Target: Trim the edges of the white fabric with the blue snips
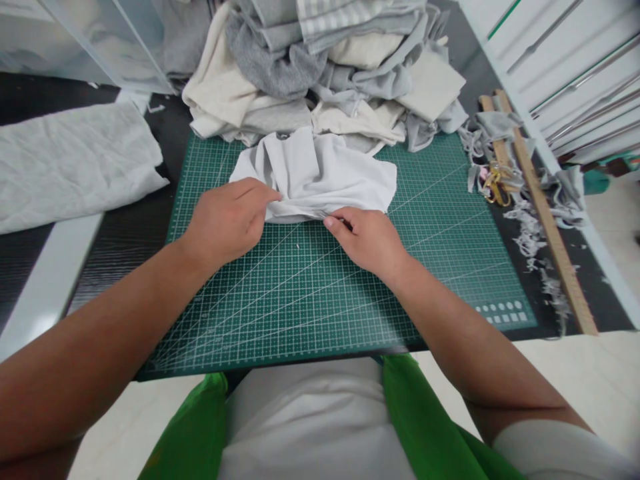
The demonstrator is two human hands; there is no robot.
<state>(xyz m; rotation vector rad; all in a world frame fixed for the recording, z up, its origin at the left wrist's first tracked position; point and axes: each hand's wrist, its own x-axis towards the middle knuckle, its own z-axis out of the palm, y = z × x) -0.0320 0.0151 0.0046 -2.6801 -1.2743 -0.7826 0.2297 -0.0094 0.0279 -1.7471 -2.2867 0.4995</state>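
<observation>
A white piece of cloth (345, 170) lies bunched and creased on a green cutting mat (300, 300). My left hand (230, 217) is closed at the cloth's near left edge, with its index finger pressing along a fold. At the near edge, right of the middle, my right hand (367, 240) pinches the fabric between thumb and fingers. The near edge between the two hands is gathered into a narrow fold. What lies under my left palm is hidden.
A heap of grey and cream fabric (280, 67) covers the mat's far edge. Folded light grey cloth (75, 163) lies at the left. Gold-handled scissors (496, 183), wooden rulers (545, 213) and fabric scraps (530, 233) are at the right. A translucent bin (120, 40) stands back left.
</observation>
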